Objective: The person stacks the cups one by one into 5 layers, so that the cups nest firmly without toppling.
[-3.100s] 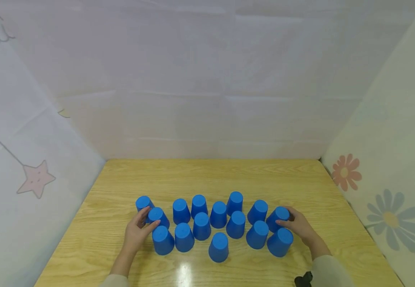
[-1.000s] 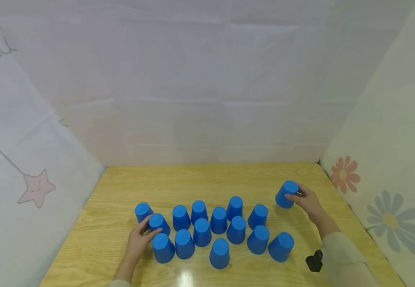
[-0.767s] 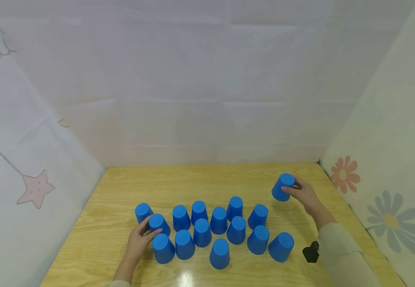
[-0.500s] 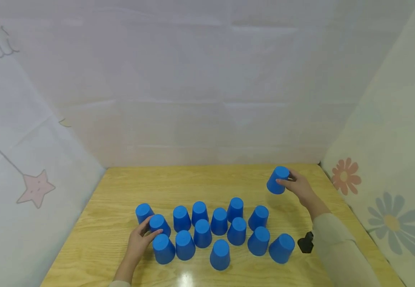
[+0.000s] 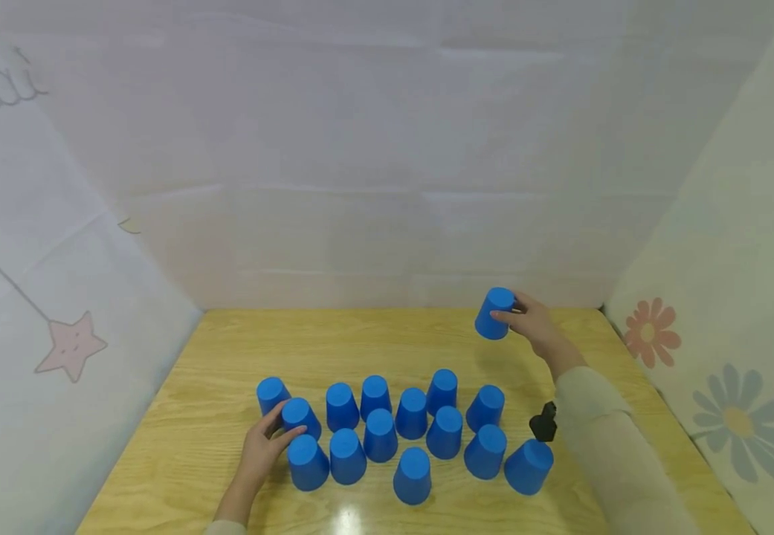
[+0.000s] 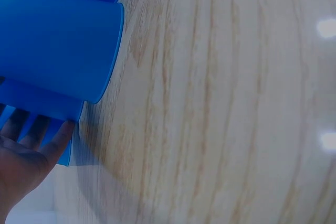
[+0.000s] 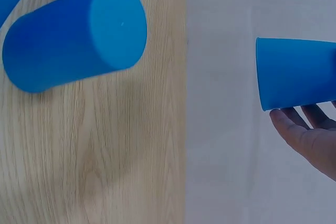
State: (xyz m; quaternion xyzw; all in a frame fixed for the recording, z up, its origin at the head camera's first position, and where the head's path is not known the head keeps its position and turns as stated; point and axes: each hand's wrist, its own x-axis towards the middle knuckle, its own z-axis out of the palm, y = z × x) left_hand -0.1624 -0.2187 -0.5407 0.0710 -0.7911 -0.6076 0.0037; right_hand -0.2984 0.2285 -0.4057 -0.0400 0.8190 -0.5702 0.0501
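Note:
My right hand (image 5: 532, 325) holds an upside-down blue cup (image 5: 494, 316) in the air over the back right of the table, thumb on the near side and fingers behind. In the right wrist view, fingers (image 7: 310, 135) lie along the side of this cup (image 7: 296, 74). At the left of the group, my left hand (image 5: 259, 449) grips another upside-down blue cup (image 5: 302, 416), which stands on the table between two others. The left wrist view shows the left fingers (image 6: 37, 135) partly behind a nearer cup (image 6: 58, 45).
Several more blue cups stand upside down in loose rows across the front half of the wooden table (image 5: 333, 342), among them a front one (image 5: 412, 475) and a right one (image 5: 529, 467). A black device (image 5: 543, 422) sits at the right sleeve. Pale cloth walls (image 5: 373, 148) enclose the table.
My right hand has lifted its cup from the right end of the group and carried it back, then up and left. The left hand has stayed at its cup.

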